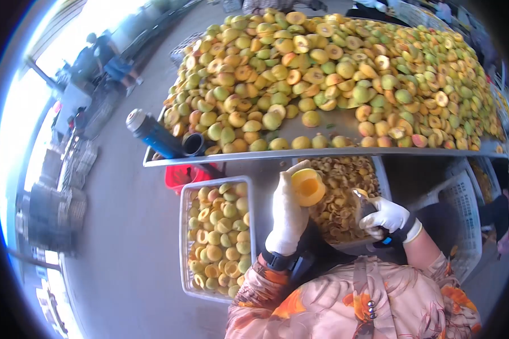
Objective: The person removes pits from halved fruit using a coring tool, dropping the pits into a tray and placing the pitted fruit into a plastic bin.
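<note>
My left hand (285, 212), in a white glove, is closed round a halved peach (315, 198), its hollow orange cut face turned up and to the right. My gloved right hand (389, 217) grips a dark-handled pitting knife (366, 210), whose metal end points up and left. That metal end is apart from the peach half. Beneath both hands stands a crate of brownish peach pits and scraps (345, 195). Ahead, a big heap of halved peaches (322, 62) covers a metal-edged table (333, 151).
To the left, a white crate (185, 248) holds peach halves. A blue flask (155, 137) and a dark cup (194, 144) are at the table's left corner, above a red container (178, 176). White baskets (461, 212) stand at right. A person (113, 59) is farther back.
</note>
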### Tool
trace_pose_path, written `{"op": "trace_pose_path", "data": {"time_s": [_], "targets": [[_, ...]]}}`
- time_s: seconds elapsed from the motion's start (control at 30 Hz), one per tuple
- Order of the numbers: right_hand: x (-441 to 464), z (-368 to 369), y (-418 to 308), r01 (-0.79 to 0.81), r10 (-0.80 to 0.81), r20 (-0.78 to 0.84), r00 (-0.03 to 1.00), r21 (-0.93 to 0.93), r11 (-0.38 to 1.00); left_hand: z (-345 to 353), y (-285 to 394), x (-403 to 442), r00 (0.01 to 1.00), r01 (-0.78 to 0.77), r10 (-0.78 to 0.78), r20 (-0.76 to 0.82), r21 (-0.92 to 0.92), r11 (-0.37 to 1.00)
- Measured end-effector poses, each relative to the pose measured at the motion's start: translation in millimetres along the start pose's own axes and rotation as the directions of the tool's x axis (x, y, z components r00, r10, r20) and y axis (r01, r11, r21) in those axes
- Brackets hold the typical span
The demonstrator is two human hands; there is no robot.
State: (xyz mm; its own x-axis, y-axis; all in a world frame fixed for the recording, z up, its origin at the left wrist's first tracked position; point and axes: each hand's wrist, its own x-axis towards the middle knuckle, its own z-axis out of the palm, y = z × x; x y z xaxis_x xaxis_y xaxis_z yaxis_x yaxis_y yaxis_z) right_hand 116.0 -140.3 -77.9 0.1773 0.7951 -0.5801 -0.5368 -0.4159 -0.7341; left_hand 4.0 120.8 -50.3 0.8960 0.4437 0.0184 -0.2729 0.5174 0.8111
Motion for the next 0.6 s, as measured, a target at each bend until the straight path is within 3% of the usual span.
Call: {"op": "trace_pose_path", "data": {"time_s": [0.03,0.07,0.1,0.13,0.17,0.2,0.27,0.3,0.33,0.37,0.43,0.47,0.53,0.6], "targets": [[10,21,-8,0.061,-0.298,-0.238,0.924,-0.678,0.732,-20,7,-4,0.995,-0.036,0.048,-0.083,0.139,0.990],[27,5,30,-0.244,-0.400,-0.399,0.825,-0.890,0.384,-33,22,-10,0.986,-0.107,0.134,-0.098,0.241,0.965],[40,-9,42,-0.387,-0.221,-0.482,0.848,-0.848,0.362,-46,41,-20,0.981,-0.067,0.099,-0.167,0.192,0.979],[46,-17,62,-0.257,-0.342,-0.450,0.825,-0.838,0.482,-57,55,-26,0.974,-0.028,0.056,-0.218,0.128,0.991],[54,-23,72,-0.171,-0.336,-0.423,0.841,-0.799,0.576,-81,57,-27,0.938,-0.068,0.141,-0.317,0.232,0.970],[59,-25,82,-0.197,-0.358,-0.427,0.831,-0.826,0.529,-104,55,-30,0.891,-0.084,0.221,-0.397,0.334,0.939],[62,-8,66,-0.288,-0.250,-0.454,0.855,-0.817,0.500,-141,68,-40,0.828,-0.014,0.148,-0.541,0.243,0.970],[67,-11,69,-0.291,-0.260,-0.451,0.854,-0.828,0.478,-174,64,-43,0.783,0.011,0.232,-0.578,0.385,0.923],[70,-15,75,-0.296,-0.271,-0.448,0.852,-0.839,0.457,-208,57,-46,0.736,0.048,0.319,-0.598,0.515,0.856],[73,-16,78,-0.258,-0.333,-0.410,0.849,-0.872,0.416,-230,59,-47,0.711,0.039,0.332,-0.620,0.506,0.862],[78,-19,83,-0.280,-0.294,-0.423,0.857,-0.862,0.423,-290,55,-50,0.688,0.024,0.378,-0.620,0.540,0.841],[81,-23,86,-0.293,-0.294,-0.428,0.855,-0.866,0.406,-311,58,-47,0.661,0.087,0.453,-0.598,0.661,0.745],[85,-15,77,-0.244,-0.299,-0.400,0.866,-0.862,0.444,-356,68,-31,0.667,0.088,0.449,-0.595,0.661,0.745],[88,-10,65,-0.326,-0.169,-0.436,0.884,-0.834,0.446,-398,83,-11,0.720,0.089,0.382,-0.580,0.622,0.778]]}}
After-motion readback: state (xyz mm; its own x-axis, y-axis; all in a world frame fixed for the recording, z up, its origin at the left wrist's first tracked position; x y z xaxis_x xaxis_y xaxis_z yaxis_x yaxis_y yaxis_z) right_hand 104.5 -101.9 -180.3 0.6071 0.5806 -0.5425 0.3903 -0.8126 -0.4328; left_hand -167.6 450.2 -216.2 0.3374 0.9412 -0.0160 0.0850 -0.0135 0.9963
